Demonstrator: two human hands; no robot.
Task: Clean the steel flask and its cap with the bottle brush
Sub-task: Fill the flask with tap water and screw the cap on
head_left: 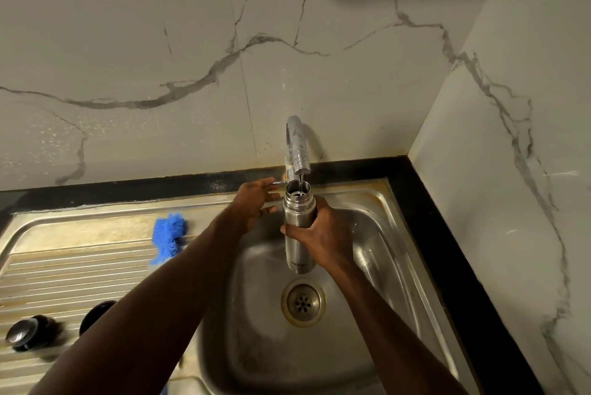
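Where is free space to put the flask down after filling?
Free: the ribbed drainboard between the blue brush and dark cap; the basin floor around the drain. Crowded: under the tap, where both hands and flask meet.

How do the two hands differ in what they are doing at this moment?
The right hand grips the steel flask, fingers curled round its body; the left hand holds no flask and reaches to the tap lever. The right is lower, over the basin; the left nearer the wall. Both are bare.
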